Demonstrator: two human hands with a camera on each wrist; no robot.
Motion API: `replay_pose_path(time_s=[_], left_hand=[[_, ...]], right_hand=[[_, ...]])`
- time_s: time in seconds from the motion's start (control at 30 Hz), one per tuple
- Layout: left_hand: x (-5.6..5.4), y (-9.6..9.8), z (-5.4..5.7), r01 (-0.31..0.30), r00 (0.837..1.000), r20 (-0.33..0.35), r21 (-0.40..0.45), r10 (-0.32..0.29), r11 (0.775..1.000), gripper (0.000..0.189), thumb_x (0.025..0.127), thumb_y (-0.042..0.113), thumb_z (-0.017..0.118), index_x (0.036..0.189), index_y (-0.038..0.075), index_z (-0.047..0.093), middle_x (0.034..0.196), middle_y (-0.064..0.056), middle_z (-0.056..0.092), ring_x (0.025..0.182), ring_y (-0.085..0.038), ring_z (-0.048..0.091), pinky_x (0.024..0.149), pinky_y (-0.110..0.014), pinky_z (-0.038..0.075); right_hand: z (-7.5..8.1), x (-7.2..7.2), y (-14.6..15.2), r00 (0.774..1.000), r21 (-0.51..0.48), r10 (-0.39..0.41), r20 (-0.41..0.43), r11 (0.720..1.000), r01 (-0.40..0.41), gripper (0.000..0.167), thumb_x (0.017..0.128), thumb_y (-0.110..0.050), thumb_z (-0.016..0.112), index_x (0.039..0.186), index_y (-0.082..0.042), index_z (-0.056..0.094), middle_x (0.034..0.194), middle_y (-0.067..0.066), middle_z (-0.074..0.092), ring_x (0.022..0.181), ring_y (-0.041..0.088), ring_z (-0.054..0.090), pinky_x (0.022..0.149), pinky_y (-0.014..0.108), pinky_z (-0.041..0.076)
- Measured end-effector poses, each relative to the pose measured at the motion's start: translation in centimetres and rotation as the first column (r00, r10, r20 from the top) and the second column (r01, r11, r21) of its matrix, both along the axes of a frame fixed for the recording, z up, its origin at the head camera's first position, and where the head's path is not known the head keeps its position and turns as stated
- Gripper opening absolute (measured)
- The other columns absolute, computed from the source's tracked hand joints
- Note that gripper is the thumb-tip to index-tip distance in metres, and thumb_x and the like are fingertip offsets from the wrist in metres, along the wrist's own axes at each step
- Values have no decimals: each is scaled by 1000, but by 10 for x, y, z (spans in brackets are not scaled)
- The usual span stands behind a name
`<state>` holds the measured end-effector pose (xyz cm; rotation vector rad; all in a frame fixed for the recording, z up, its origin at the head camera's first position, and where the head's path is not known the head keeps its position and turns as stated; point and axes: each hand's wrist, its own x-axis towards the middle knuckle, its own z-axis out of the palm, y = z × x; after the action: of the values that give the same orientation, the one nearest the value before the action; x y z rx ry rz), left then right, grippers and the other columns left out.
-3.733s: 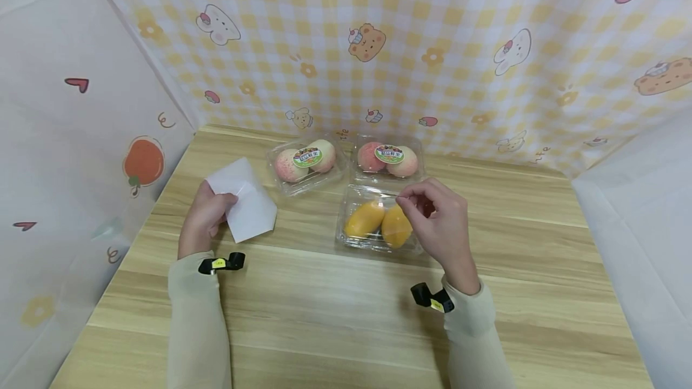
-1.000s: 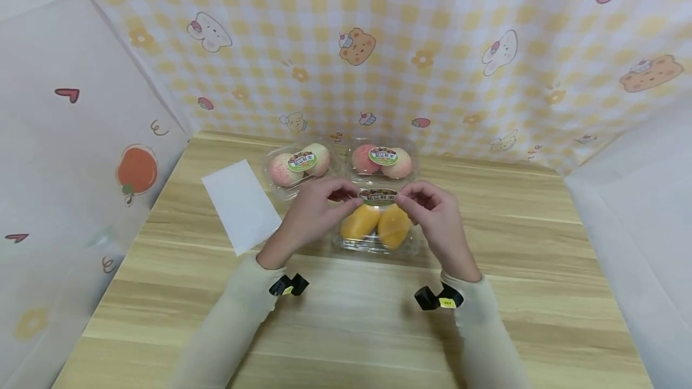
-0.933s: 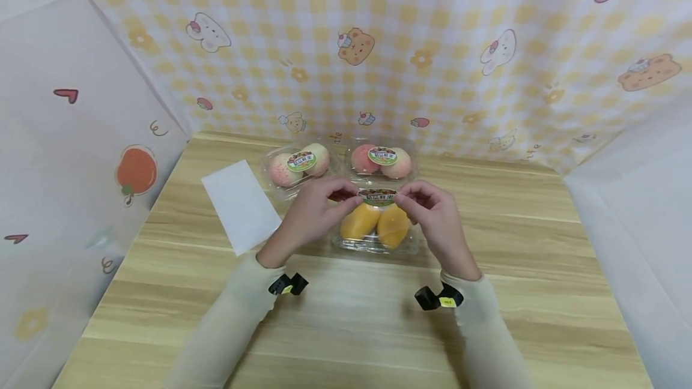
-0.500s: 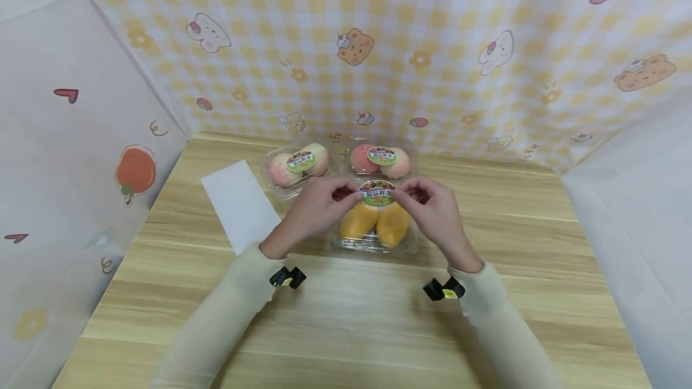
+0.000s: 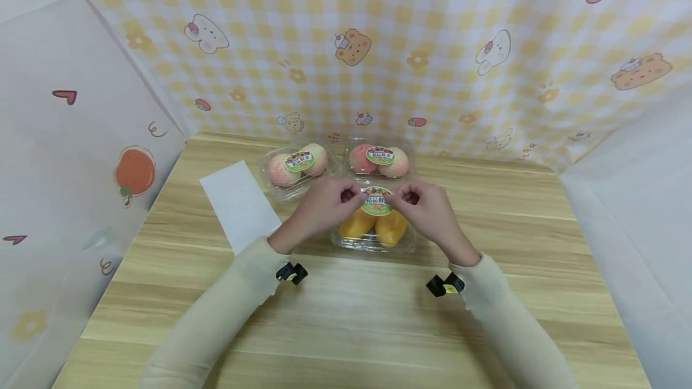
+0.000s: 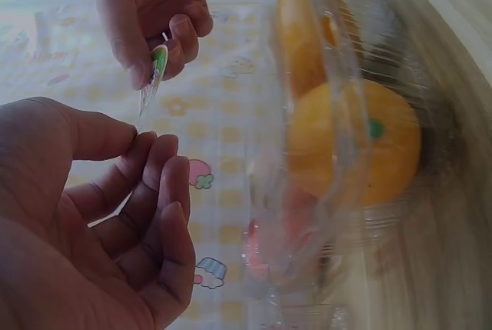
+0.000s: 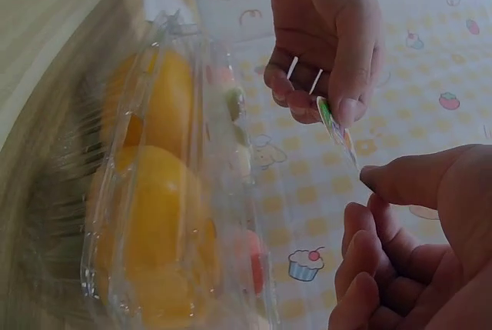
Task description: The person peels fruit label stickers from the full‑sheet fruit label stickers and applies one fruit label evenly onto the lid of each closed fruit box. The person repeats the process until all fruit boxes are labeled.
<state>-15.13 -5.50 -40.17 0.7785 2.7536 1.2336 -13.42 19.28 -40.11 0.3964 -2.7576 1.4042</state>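
Note:
Between both hands, above a clear plastic box (image 5: 348, 245), an oval printed sticker (image 5: 376, 203) is stretched with its printed side up. My left hand (image 5: 327, 204) pinches its left edge between thumb and fingertip. The right edge is pinched the same way by my right hand (image 5: 432, 212). Both wrist views show the sticker (image 6: 154, 76) thin and nearly edge-on, apart from the box lid. Inside the closed box lie two yellow mangoes (image 5: 390, 230), their upper ends partly covered by the sticker in the head view.
Behind stand two clear boxes of pink-and-cream peaches, each with an oval sticker: one at left (image 5: 300, 161), one at right (image 5: 380, 155). White backing paper (image 5: 240, 206) lies on the wooden table (image 5: 346, 323) at left. A checked cloth (image 5: 432, 29) hangs behind.
My left hand has laid the backing paper down and come right to take the sticker's left edge. The sticker has tilted to face upward and dropped slightly toward the mango box.

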Motion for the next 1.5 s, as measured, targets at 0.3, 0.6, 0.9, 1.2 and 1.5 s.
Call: replay_pose_path(time_s=[0.3, 0.6, 0.9, 1.2, 1.5], left_hand=[[-2, 4, -9, 3, 1000, -12, -120, -5, 993, 27, 103, 25, 69, 78, 16, 63, 65, 7, 54, 61, -11, 49, 61, -30, 40], [-3, 9, -13, -5, 997, -81, -211, -12, 978, 27, 102, 19, 72, 76, 15, 66, 65, 5, 54, 62, -12, 49, 62, -30, 41], [-4, 15, -17, -35, 995, -96, -343, 2, 939, 30, 103, 26, 74, 76, 15, 68, 77, 1, 60, 78, -20, 56, 72, -37, 47], [-2, 17, -18, -53, 989, -146, -398, -6, 916, 25, 101, 28, 77, 80, 14, 76, 85, -2, 65, 84, -22, 60, 74, -38, 51], [-1, 18, -18, -44, 988, -150, -410, -20, 911, 24, 101, 27, 77, 81, 14, 78, 86, -2, 66, 86, -24, 61, 77, -39, 51]], right_hand=[[-4, -4, -1, 999, 105, 27, 48, 994, -32, 20, 101, -17, 81, 84, -8, 73, 74, 2, 66, 64, 19, 54, 57, 27, 42], [-11, -6, -3, 998, 179, 41, 55, 983, -51, 23, 99, -16, 84, 80, -10, 71, 72, 0, 65, 63, 16, 55, 58, 27, 44], [-18, -8, -3, 998, 232, 38, 46, 972, -48, 25, 99, -20, 84, 79, -11, 70, 70, -2, 65, 62, 15, 54, 58, 30, 43], [-23, -7, -3, 998, 240, 22, 60, 970, -36, 25, 98, -20, 84, 79, -11, 71, 70, -2, 65, 61, 15, 55, 57, 31, 43], [-27, -7, -2, 998, 242, 22, 57, 970, -35, 24, 98, -19, 84, 79, -12, 71, 71, -2, 66, 62, 15, 55, 57, 31, 43]])
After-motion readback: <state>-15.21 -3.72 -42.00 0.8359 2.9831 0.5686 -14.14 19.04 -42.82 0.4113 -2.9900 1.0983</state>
